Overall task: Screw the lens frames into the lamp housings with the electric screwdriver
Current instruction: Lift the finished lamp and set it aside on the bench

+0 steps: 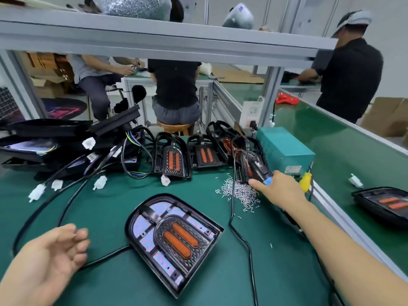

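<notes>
Worktop (110, 283): green mat, carrying the lamps, cables and screws.
Lamp housing (174, 244): lies flat near the middle of the worktop, between the two hands, rounded end toward the far side; a black cable runs from its left edge.
Lens frame (180, 240): sits inside the lamp housing, black, with two orange oblong lenses side by side.
Electric screwdriver (259, 167): black body with a blue band, held above the far right part of the worktop, over the screws, its front end pointing away toward the row of lamps.
Right hand (280, 187): reaches far forward; its grip is closed around the rear of the electric screwdriver.
Left hand (53, 255): hovers at the near left, palm turned up; its grip is loose, fingers relaxed and holding nothing, well apart from the lamp housing.
Screws (239, 191): a loose silvery pile just left of the right hand, with strays scattered around it.
Row of lamps (187, 155): several similar black lamps stand along the far edge.
Power box (284, 149): teal, beside the row of lamps on the right.
Wiring (92, 171): black cables with white plugs spread over the far left.
</notes>
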Demonstrator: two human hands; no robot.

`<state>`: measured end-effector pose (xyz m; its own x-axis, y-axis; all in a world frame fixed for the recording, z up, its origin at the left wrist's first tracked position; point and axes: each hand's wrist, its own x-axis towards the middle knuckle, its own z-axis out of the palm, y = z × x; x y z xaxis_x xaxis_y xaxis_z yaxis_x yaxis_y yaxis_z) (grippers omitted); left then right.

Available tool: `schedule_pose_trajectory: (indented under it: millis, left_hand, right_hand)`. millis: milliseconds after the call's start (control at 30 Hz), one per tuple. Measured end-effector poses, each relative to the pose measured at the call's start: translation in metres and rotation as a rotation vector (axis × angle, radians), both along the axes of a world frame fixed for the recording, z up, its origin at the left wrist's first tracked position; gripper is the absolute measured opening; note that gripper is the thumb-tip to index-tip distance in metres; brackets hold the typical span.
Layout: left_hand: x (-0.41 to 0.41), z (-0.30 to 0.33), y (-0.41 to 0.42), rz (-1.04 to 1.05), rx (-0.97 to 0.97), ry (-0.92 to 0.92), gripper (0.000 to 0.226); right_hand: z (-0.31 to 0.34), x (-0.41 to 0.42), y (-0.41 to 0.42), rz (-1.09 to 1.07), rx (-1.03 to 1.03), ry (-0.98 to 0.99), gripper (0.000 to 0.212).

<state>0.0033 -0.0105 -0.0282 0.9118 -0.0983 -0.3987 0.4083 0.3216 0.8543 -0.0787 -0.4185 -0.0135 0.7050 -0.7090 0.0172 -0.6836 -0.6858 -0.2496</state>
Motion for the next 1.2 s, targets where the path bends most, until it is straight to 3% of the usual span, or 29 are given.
schedule_pose_trajectory:
  millis: [133,400,533,600,667,767,867,933,1033,1100,1200]
  left_hand:
    - [-0.002,0.001,-0.004,-0.04,0.048,-0.05,0.023]
    - [-0.028,0.004,-0.036,-0.057,0.701,-0.61,0.02]
    - [-0.022,-0.001,-0.035,0.042,1.145,-0.701,0.014]
    - [-0.016,0.001,-0.036,0.038,1.272,-0.698,0.015]
    - [-0.009,0.01,-0.042,0.029,1.261,-0.755,0.015]
    - [-0.003,0.029,-0.07,-0.04,1.155,-1.016,0.013]
    - [0.007,0.035,-0.111,-0.196,1.14,-1.136,0.018]
    - [0.021,0.032,-0.132,-0.28,1.194,-1.079,0.022]
    - [0.046,0.027,-0.138,-0.313,1.143,-0.869,0.02]
    - [0.062,0.024,-0.13,-0.309,0.928,-0.686,0.02]
    - [0.069,0.02,-0.112,-0.329,0.605,-0.444,0.019]
  right_hand:
    - [0.001,-0.002,-0.005,-0.042,-0.009,0.025,0.066]
    - [-0.012,-0.024,-0.011,-0.15,-0.063,0.112,0.053]
    - [-0.011,-0.027,-0.009,-0.16,-0.076,0.171,0.049]
    - [-0.007,-0.026,-0.002,-0.157,-0.147,0.234,0.051]
    - [-0.003,-0.024,0.005,-0.127,-0.246,0.328,0.052]
    - [0.009,-0.023,0.016,-0.082,-0.354,0.386,0.051]
    - [0.025,-0.016,0.04,0.081,-0.511,0.188,0.055]
    - [0.031,-0.005,0.074,0.331,-0.229,-0.01,0.053]
    - [0.028,0.008,0.132,0.578,0.329,0.096,0.057]
    - [0.018,0.012,0.146,0.588,0.57,0.112,0.047]
    - [0.019,0.006,0.134,0.533,0.885,-0.023,0.037]
